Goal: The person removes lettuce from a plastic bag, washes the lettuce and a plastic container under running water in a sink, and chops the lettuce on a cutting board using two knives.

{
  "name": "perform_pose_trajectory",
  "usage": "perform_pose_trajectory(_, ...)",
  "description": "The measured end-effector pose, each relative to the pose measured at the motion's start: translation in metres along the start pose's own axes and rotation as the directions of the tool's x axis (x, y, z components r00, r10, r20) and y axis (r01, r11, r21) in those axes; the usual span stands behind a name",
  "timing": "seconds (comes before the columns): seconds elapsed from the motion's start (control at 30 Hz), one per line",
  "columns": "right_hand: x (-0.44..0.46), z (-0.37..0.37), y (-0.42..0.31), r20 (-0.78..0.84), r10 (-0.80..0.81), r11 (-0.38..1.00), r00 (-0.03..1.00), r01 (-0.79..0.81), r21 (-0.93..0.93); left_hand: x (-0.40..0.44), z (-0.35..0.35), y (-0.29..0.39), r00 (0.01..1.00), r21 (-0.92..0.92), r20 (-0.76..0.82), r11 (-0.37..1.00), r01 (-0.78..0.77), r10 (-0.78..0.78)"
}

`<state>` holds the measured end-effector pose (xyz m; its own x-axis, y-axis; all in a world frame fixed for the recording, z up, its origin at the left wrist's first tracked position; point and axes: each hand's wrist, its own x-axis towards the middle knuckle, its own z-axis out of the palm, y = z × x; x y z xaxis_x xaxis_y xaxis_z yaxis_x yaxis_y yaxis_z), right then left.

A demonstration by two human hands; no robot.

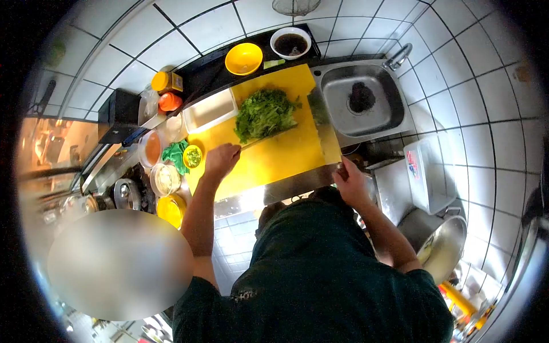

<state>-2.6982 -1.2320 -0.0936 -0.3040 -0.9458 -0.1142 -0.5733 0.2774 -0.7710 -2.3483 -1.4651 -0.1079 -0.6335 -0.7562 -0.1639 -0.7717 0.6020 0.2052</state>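
Note:
My left hand is closed around the handle of a knife. Its thin blade points right, along the near edge of a heap of leafy greens. The greens lie on a large yellow cutting board. My right hand is at the board's near right corner by the counter edge, fingers curled; what they hold, if anything, is hidden. Left of the knife hand stands a small yellow bowl of chopped green pieces, beside a green cloth. A white rectangular tray sits at the board's upper left.
A steel sink with a dark mass inside is at right. Behind the board stand a yellow bowl and a white bowl of dark liquid. Several containers line the left, including a yellow-lidded jar. A clear plastic bin stands right.

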Motion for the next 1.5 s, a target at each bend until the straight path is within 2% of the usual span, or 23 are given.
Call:
perform_pose_trajectory(0.07, 0.023, -0.005, 0.002, 0.162, 0.024, 0.987, 0.986, -0.049, 0.151, -0.033, 0.01, 0.031, 0.97, -0.21, -0.123, 0.961, 0.18, -0.209)
perform_pose_trajectory(0.1, 0.029, 0.001, 0.008, 0.187, 0.009, 0.969, 0.982, -0.055, 0.241, -0.049, 0.026, 0.045, 0.939, -0.317, -0.196, 0.924, 0.213, -0.283)
perform_pose_trajectory(0.13, 0.036, 0.007, 0.019, 0.206, -0.035, 0.968, 0.978, -0.018, 0.251, -0.061, 0.032, 0.068, 0.907, -0.484, -0.179, 0.837, 0.256, -0.381)
perform_pose_trajectory(0.17, 0.043, 0.015, 0.029, 0.224, -0.079, 0.965, 0.971, 0.018, 0.262, -0.065, 0.032, 0.096, 0.874, -0.549, -0.083, 0.754, 0.36, -0.478)
perform_pose_trajectory(0.2, 0.046, 0.018, 0.03, 0.247, -0.104, 0.959, 0.963, 0.031, 0.281, -0.068, 0.029, 0.129, 0.832, -0.65, -0.051, 0.651, 0.393, -0.552)
perform_pose_trajectory(0.23, 0.05, 0.021, 0.03, 0.269, -0.128, 0.953, 0.955, 0.043, 0.301, -0.07, 0.036, 0.148, 0.859, -0.618, -0.13, 0.718, 0.32, -0.494)
perform_pose_trajectory(0.27, 0.052, 0.018, 0.018, 0.297, -0.131, 0.945, 0.946, 0.028, 0.325, -0.064, 0.027, 0.17, 0.86, -0.781, 0.11, 0.491, 0.385, -0.499)
perform_pose_trajectory(0.33, 0.052, 0.024, 0.016, 0.315, -0.144, 0.944, 0.938, 0.035, 0.329, -0.047, 0.039, 0.198, 0.863, -0.874, 0.096, 0.373, 0.312, -0.496)
perform_pose_trajectory(0.43, 0.052, 0.051, 0.034, 0.278, -0.156, 0.963, 0.948, 0.083, 0.258, -0.019, 0.084, 0.204, 0.854, -0.79, -0.02, 0.532, 0.305, -0.52)
perform_pose_trajectory(0.5, 0.051, 0.056, 0.03, 0.225, -0.173, 0.973, 0.959, 0.131, 0.191, -0.007, 0.085, 0.207, 0.849, -0.664, -0.084, 0.665, 0.342, -0.521)
perform_pose_trajectory(0.6, 0.045, 0.048, 0.015, 0.074, -0.369, 0.929, 0.927, 0.364, 0.075, -0.009, 0.064, 0.211, 0.853, -0.692, -0.12, 0.659, 0.295, -0.508)
perform_pose_trajectory(0.7, 0.047, 0.057, 0.02, 0.032, -0.352, 0.936, 0.935, 0.351, 0.042, -0.01, 0.067, 0.214, 0.798, -0.705, -0.193, 0.646, 0.292, -0.571)
perform_pose_trajectory(0.8, 0.044, 0.064, 0.016, -0.005, -0.355, 0.935, 0.935, 0.355, 0.019, -0.003, 0.068, 0.196, 0.843, -0.688, -0.021, 0.62, 0.378, -0.537)
perform_pose_trajectory(0.83, 0.042, 0.063, 0.014, 0.004, -0.348, 0.937, 0.938, 0.348, 0.015, -0.005, 0.068, 0.193, 0.847, -0.705, -0.11, 0.641, 0.303, -0.521)
perform_pose_trajectory(0.93, 0.039, 0.061, 0.005, 0.043, -0.34, 0.94, 0.94, 0.34, 0.002, -0.011, 0.054, 0.197, 0.828, -0.623, -0.155, 0.704, 0.341, -0.538)
perform_pose_trajectory(1.03, 0.039, 0.066, 0.003, 0.082, -0.345, 0.939, 0.935, 0.345, 0.009, -0.008, 0.076, 0.177, 0.868, -0.625, -0.12, 0.717, 0.311, -0.481)
perform_pose_trajectory(1.13, 0.036, 0.067, 0.001, 0.076, -0.353, 0.936, 0.932, 0.351, 0.038, -0.015, 0.046, 0.181, 0.869, -0.647, -0.168, 0.717, 0.259, -0.465)
perform_pose_trajectory(1.2, 0.038, 0.067, 0.002, 0.103, -0.386, 0.922, 0.917, 0.385, 0.034, -0.015, 0.069, 0.173, 0.869, -0.607, -0.133, 0.732, 0.309, -0.477)
perform_pose_trajectory(1.23, 0.037, 0.068, -0.001, 0.119, -0.356, 0.935, 0.927, 0.354, 0.033, -0.015, 0.082, 0.167, 0.868, -0.585, -0.12, 0.74, 0.331, -0.483)
perform_pose_trajectory(1.3, 0.035, 0.066, -0.01, 0.153, -0.294, 0.956, 0.943, 0.293, 0.028, -0.015, 0.06, 0.167, 0.873, -0.639, -0.12, 0.71, 0.297, -0.473)
perform_pose_trajectory(1.33, 0.034, 0.064, -0.012, 0.15, -0.301, 0.954, 0.942, 0.298, 0.046, -0.018, 0.052, 0.168, 0.876, -0.666, -0.114, 0.69, 0.283, -0.47)
perform_pose_trajectory(1.43, 0.035, 0.066, -0.008, 0.121, -0.354, 0.935, 0.927, 0.349, 0.066, -0.025, 0.053, 0.171, 0.846, -0.601, -0.24, 0.758, 0.256, -0.476)
perform_pose_trajectory(1.5, 0.042, 0.076, 0.0, 0.074, -0.43, 0.903, 0.9, 0.43, 0.023, -0.023, 0.06, 0.162, 0.87, -0.61, -0.154, 0.737, 0.29, -0.469)
